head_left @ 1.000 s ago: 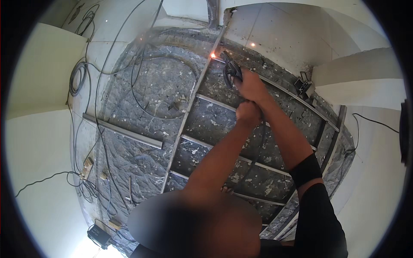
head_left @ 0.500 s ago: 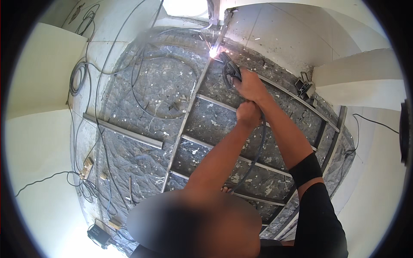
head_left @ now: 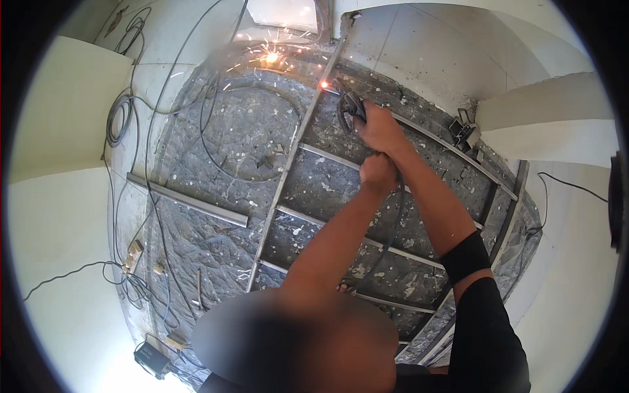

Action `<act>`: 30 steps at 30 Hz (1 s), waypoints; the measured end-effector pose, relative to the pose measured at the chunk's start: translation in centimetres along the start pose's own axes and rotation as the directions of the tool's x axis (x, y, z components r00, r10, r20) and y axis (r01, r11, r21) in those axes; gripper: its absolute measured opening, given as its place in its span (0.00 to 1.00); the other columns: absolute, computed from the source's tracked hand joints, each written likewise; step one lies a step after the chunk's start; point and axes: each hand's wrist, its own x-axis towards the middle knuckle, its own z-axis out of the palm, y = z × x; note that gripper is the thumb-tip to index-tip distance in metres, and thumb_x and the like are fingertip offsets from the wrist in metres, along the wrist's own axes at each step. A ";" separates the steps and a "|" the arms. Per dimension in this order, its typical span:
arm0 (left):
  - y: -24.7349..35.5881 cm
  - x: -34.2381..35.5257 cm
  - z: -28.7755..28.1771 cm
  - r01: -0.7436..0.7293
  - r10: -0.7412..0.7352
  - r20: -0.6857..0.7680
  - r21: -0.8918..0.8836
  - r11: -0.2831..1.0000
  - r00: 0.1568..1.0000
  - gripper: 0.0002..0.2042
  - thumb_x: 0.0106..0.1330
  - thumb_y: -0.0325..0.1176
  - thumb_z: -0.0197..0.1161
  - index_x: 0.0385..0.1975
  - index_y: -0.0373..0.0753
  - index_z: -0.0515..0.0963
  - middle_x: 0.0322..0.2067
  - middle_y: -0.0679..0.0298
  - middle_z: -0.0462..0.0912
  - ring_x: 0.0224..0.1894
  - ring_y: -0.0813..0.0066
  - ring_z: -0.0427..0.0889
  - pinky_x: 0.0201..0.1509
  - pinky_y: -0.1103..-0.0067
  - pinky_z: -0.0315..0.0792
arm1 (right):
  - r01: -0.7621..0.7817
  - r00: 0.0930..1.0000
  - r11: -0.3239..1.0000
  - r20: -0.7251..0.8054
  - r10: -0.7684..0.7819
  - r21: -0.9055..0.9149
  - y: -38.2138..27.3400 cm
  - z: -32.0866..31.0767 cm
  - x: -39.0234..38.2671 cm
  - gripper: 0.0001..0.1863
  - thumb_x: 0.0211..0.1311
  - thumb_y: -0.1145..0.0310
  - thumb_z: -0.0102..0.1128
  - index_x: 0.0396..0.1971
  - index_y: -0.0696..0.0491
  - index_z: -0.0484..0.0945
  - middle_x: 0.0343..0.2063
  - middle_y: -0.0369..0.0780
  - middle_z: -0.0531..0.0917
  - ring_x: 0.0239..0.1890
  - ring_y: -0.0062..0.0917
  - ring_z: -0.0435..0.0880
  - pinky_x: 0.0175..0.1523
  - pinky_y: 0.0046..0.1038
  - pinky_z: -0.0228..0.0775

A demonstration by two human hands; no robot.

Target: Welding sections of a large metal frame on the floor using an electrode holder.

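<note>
The electrode holder (head_left: 352, 103) is at the far end of the metal frame (head_left: 289, 173), with a glowing spot (head_left: 324, 85) just beyond its head, at the far corner joint. The right grip (head_left: 382, 128), a bare hand, is closed around its handle; the left grip (head_left: 378, 171) is curled into a fist against the right wrist, and I cannot tell whether it also pinches the cable (head_left: 398, 223). The holder looks stiff and light enough for one hand, though the supple cable probably drags on it. The handle, well behind the hot head, seems the place to hold. The frame looks rigid and thin-walled, likely hot near the glow; a bar well apart from it would be the safer hold. Sparks (head_left: 272, 57) spread farther left, over the paint-spotted floor covering (head_left: 229, 137), which shows between the crossbars. For containers, I can only point to a black box (head_left: 151, 361) at the near left, its contents hidden
</note>
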 end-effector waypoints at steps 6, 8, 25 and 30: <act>0.2 -0.3 -0.7 0.020 -0.021 0.032 0.019 1.000 0.999 0.22 0.45 0.43 0.74 0.41 0.41 0.81 0.43 0.58 0.82 0.45 0.64 0.83 0.47 0.72 0.79 | -0.046 0.998 0.999 0.035 0.046 0.005 -0.1 0.2 0.1 0.18 0.56 0.65 0.62 0.41 0.62 0.72 0.31 0.58 0.82 0.38 0.54 0.82 0.45 0.46 0.73; 0.2 -0.1 -0.2 -0.036 0.036 -0.008 0.037 0.999 0.999 0.23 0.44 0.43 0.75 0.40 0.41 0.81 0.43 0.58 0.82 0.44 0.65 0.83 0.47 0.73 0.79 | -0.039 0.998 0.999 0.041 0.040 -0.020 0.3 0.0 0.2 0.18 0.57 0.65 0.61 0.41 0.62 0.72 0.31 0.58 0.82 0.38 0.54 0.82 0.45 0.46 0.73; 0.0 0.2 -0.1 0.007 -0.006 0.062 -0.008 1.000 0.998 0.22 0.44 0.44 0.76 0.39 0.43 0.82 0.42 0.59 0.82 0.45 0.64 0.84 0.48 0.72 0.79 | -0.039 0.998 0.999 0.038 0.040 -0.031 -0.4 0.0 -0.2 0.18 0.56 0.65 0.61 0.40 0.63 0.71 0.28 0.59 0.81 0.35 0.55 0.81 0.42 0.47 0.74; 0.2 0.1 -0.3 0.019 -0.017 0.073 -0.023 1.000 0.997 0.21 0.45 0.44 0.76 0.38 0.44 0.83 0.42 0.60 0.83 0.45 0.65 0.84 0.48 0.72 0.79 | -0.022 0.999 0.999 0.030 0.023 -0.043 -0.1 0.2 -0.2 0.18 0.56 0.65 0.61 0.39 0.63 0.72 0.28 0.59 0.81 0.35 0.55 0.82 0.42 0.47 0.74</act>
